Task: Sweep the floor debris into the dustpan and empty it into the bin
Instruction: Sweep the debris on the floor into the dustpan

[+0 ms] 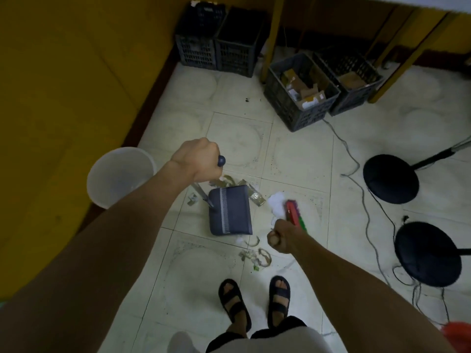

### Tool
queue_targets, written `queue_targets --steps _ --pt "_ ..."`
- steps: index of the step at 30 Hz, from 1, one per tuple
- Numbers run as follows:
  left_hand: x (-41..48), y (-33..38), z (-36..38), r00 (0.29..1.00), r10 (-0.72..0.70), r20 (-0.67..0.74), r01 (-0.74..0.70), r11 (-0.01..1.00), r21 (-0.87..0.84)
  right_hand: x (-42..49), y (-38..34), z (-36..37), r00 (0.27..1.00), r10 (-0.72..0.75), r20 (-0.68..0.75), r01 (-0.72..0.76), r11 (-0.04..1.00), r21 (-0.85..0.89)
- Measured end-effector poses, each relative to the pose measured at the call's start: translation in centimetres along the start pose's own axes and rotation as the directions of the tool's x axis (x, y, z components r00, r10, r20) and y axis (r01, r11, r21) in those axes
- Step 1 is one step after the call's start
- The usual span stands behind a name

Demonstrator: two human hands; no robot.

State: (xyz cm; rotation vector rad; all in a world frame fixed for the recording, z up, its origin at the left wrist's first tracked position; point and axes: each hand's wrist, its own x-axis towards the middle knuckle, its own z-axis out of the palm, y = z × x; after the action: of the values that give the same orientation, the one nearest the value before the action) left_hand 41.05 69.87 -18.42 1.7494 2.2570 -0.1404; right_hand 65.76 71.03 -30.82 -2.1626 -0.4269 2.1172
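The left hand (197,159) is closed around the top of the dustpan (229,211) handle, the pan resting on the pale tiled floor (300,154). The right hand (281,236) is fisted on the broom (294,212) handle, its red head beside white debris (276,203) just right of the pan. A white bin (119,174) stands left against the yellow wall (63,85); dark crates (300,93) sit beyond.
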Motion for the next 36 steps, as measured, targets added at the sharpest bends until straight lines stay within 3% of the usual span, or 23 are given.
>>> queue_targets --steps 9,13,17,20,26,31,36 --pt "-3.5 -6.0 -0.5 0.975 -0.218 -0.032 0.214 0.972 -0.101 -3.6 4.4 8.9 0.997 -0.078 -0.014 0.077 0.993 -0.09" --pt "-4.8 -6.5 -0.3 0.946 -0.322 -0.029 0.314 0.938 -0.144 -1.6 3.8 8.3 0.985 -0.173 0.004 0.166 0.937 -0.307" --pt "-5.6 -5.6 0.6 0.89 -0.455 -0.025 0.449 0.885 -0.124 0.6 1.0 4.4 0.948 -0.318 -0.016 0.242 0.754 -0.611" --pt "-5.8 -4.1 2.4 0.823 -0.567 -0.013 0.561 0.817 -0.13 3.9 -3.3 1.1 0.918 -0.389 0.073 0.296 0.553 -0.779" --pt "-5.8 -0.7 5.8 0.724 -0.689 0.015 0.688 0.721 -0.083 9.6 -11.9 -1.6 0.87 -0.437 0.231 0.37 0.267 -0.89" --pt "-7.5 0.7 8.6 0.67 -0.742 0.034 0.741 0.664 -0.102 11.7 -13.4 -0.3 0.877 -0.351 0.328 0.381 0.095 -0.92" --pt "-10.7 1.7 10.2 0.612 -0.791 0.027 0.784 0.601 -0.155 12.1 -11.0 -1.6 0.934 -0.151 0.324 0.332 0.033 -0.943"
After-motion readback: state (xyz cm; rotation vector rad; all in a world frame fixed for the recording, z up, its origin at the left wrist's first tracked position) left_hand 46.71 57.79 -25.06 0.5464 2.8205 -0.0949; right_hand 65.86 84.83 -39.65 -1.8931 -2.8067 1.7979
